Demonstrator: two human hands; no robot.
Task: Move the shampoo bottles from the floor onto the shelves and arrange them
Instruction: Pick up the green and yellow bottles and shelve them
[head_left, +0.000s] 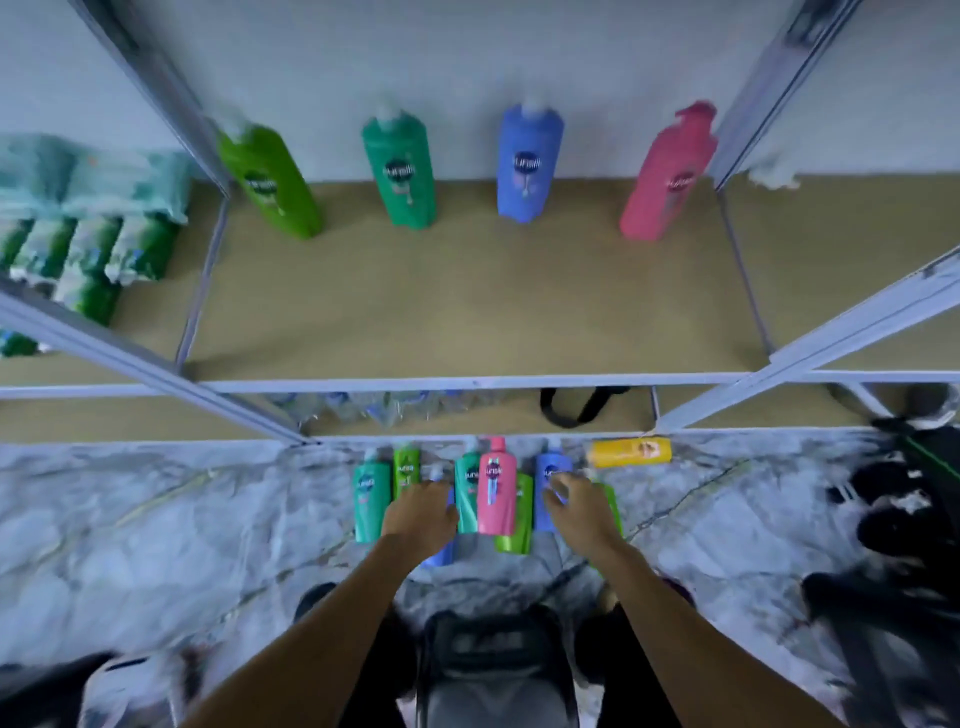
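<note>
Head view, floor and room: you stand over a grey-white marbled floor (156, 519) before a metal-framed shelf unit with tan boards. The upper shelf (467, 312) carries four bottles upright along the back wall: a lime green bottle (270, 182), a teal bottle (400, 174), a blue bottle (529, 163) and a pink bottle (667, 176). To the left, a neighbouring bay holds green-and-white packs (88, 249). The lower shelf (613, 421) shows a clear plastic pack and a black strap (571, 408). Dark bags (893, 519) sit on the floor at right.

Hard to make out: the whole frame is motion-blurred, labels are unreadable, and the lower shelf's contents are mostly hidden by the board above.

Floor bottles: a cluster stands just in front of the shelf foot, comprising a teal floor bottle (371, 501), a small green bottle (406, 470), a second teal bottle (467, 493), a pink floor bottle (497, 488), a lime pouch-shaped bottle (517, 525) behind it, a blue floor bottle (550, 488), and a yellow bottle (628, 452) lying on its side.

Your left hand (421, 514) covers a partly hidden blue bottle (439, 556), fingers curled over its top; whether the grip has closed you cannot tell. Your right hand (582, 512) has fingers spread and reaches at the blue floor bottle, touching or just short of it.
</note>
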